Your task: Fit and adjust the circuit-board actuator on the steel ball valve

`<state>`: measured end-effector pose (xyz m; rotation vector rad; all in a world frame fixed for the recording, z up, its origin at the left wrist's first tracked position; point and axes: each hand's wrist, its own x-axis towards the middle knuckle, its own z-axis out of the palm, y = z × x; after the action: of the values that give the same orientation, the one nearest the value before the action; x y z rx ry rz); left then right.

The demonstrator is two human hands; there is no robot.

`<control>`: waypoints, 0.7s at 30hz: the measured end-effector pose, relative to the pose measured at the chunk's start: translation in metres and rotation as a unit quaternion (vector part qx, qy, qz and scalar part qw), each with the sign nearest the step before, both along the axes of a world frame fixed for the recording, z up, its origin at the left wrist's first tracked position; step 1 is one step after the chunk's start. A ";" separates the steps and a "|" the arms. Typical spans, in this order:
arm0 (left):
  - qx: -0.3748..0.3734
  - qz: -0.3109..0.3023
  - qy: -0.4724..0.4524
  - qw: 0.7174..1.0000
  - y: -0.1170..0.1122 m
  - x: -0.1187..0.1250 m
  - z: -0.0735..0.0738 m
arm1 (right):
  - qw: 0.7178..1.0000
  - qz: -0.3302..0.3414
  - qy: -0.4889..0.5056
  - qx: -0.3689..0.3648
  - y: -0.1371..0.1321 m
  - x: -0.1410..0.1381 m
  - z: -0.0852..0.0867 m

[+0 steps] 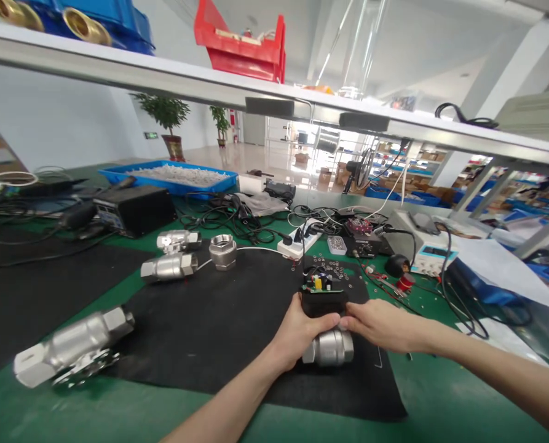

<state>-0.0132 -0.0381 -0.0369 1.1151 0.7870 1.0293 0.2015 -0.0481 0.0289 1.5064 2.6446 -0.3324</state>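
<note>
A black housing (pixel 324 303) with an exposed circuit board (pixel 321 283) on top is gripped from both sides. My left hand (pixel 298 329) is closed on its left side, thumb across the near face. On the right side my right hand (pixel 374 321) is closed too, and the two thumb tips nearly meet at the front. Just under the thumbs sits a steel ball valve (pixel 330 348), lying on the black mat (pixel 237 332); whether the housing is joined to it is hidden by my hands. Small metal rings (pixel 336 268) lie scattered behind the housing.
Steel valves (pixel 83 341) and another pair with a threaded fitting (pixel 222 252) stand to the left. Behind are a white power strip (pixel 300 239), tangled cables, a blue tray (pixel 230 179) and a black box (pixel 136 209). A power supply (pixel 433 258) stands right. A shelf (pixel 209 83) spans overhead.
</note>
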 end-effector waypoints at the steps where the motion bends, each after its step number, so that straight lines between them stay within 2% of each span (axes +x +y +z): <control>1: 0.002 0.007 0.002 1.000 -0.001 0.000 -0.001 | 1.000 0.007 -0.009 0.005 -0.001 0.000 0.001; 6: -0.003 0.029 0.017 0.999 -0.001 0.001 -0.006 | 0.999 0.025 -0.026 0.014 -0.006 -0.001 0.003; 11: 0.004 0.066 0.044 0.997 -0.001 0.002 -0.009 | 0.994 0.038 -0.098 0.030 -0.009 -0.010 0.011; 15: -0.002 0.095 0.040 0.995 -0.004 0.004 -0.008 | 0.985 0.072 -0.155 0.015 -0.015 -0.027 0.030; 21: 0.001 0.096 0.024 0.995 -0.005 0.004 -0.007 | 0.983 0.039 -0.181 -0.002 -0.036 -0.050 0.060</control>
<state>-0.0090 -0.0427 -0.0435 1.0841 0.9468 1.1669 0.1510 -0.0842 0.0890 1.3103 2.4028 -0.0497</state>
